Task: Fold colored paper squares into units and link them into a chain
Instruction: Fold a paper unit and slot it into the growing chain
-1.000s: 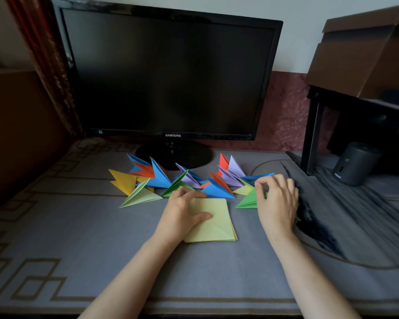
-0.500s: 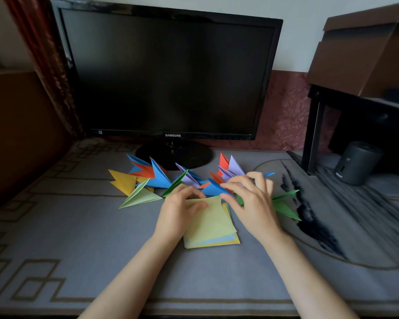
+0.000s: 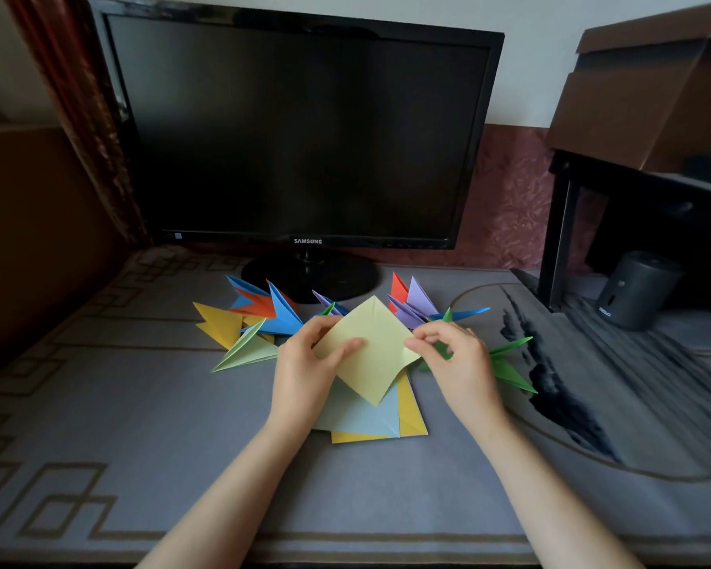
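Note:
A pale yellow-green paper square (image 3: 372,347) is held up like a diamond above the table. My left hand (image 3: 304,367) pinches its left corner, thumb on top. My right hand (image 3: 454,355) pinches its right corner. Below it lies a small stack of squares: a light blue sheet (image 3: 366,416) over a yellow one (image 3: 411,420). Behind runs a row of folded pointed units: yellow (image 3: 218,326), light green (image 3: 247,353), orange (image 3: 255,308), blue (image 3: 282,312), purple (image 3: 415,305), red (image 3: 399,287). A dark green unit (image 3: 510,363) lies right of my right hand.
A black monitor (image 3: 304,129) on a round stand (image 3: 308,277) fills the back. A dark shelf frame (image 3: 559,240) with a cardboard box (image 3: 649,88) stands at the right, with a small dark cylinder speaker (image 3: 633,289) below it. The table has a grey patterned cloth (image 3: 120,425).
Both hands lifted the top pale yellow-green square off the stack and turned it into a diamond. The blue and yellow sheets beneath are now exposed. The right hand came over from the green unit.

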